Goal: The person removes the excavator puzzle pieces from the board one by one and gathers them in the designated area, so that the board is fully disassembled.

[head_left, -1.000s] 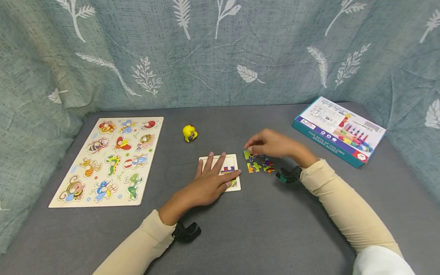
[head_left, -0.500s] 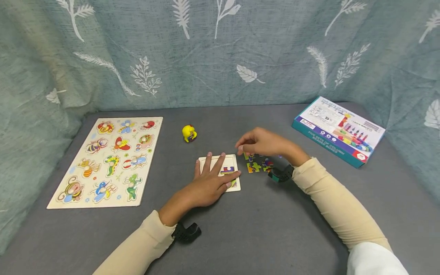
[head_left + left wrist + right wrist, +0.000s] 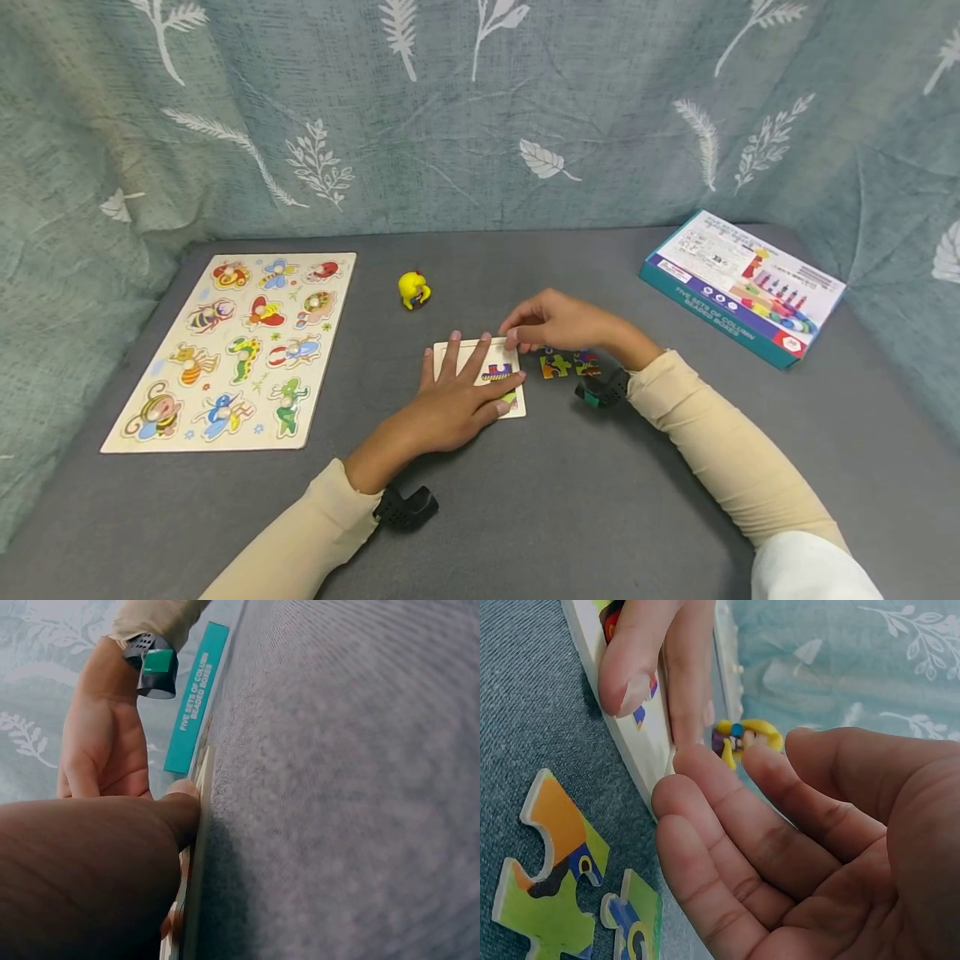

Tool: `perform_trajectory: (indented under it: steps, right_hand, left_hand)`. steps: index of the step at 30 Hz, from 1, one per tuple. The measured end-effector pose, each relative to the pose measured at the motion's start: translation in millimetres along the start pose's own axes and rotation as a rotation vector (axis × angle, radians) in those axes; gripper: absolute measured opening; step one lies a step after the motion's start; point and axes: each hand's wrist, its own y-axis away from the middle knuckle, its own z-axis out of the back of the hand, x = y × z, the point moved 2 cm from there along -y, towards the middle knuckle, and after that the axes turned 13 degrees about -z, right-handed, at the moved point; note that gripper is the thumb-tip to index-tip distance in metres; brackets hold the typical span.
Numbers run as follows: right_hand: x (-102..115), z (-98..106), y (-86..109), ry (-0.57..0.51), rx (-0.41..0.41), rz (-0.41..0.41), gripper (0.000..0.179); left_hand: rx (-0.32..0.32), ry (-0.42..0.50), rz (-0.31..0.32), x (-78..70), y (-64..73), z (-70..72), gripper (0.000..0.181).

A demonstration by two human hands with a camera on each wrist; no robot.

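The left grip (image 3: 94,862) rests on a pale board (image 3: 196,877), the right grip (image 3: 109,746) and teal box (image 3: 196,697) beyond.

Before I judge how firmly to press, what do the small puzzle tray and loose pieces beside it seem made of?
Small puzzle tray: probably wood or fibreboard, smooth and pale; the right wrist view shows its thick cream edge.
Loose pieces: likely wood or stiff board with a smooth printed face; pale cut edges show beneath the colours.
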Motion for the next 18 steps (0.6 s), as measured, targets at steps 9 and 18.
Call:
perform_trajectory:
  steps: [9,18]
  right_hand:
    - [4.8,-2.2,-0.5,0.02,0.001,0.003,0.028]
    - [7.0,-5.4,-3.9,0.003,0.022,0.005,0.029]
  left_hand:
    - [-0.019,0.001,-0.012,0.4,1.2,1.2,0.049]
    - [-0.003,-0.011,0.0,1.7,-0.7,-1.1,0.048]
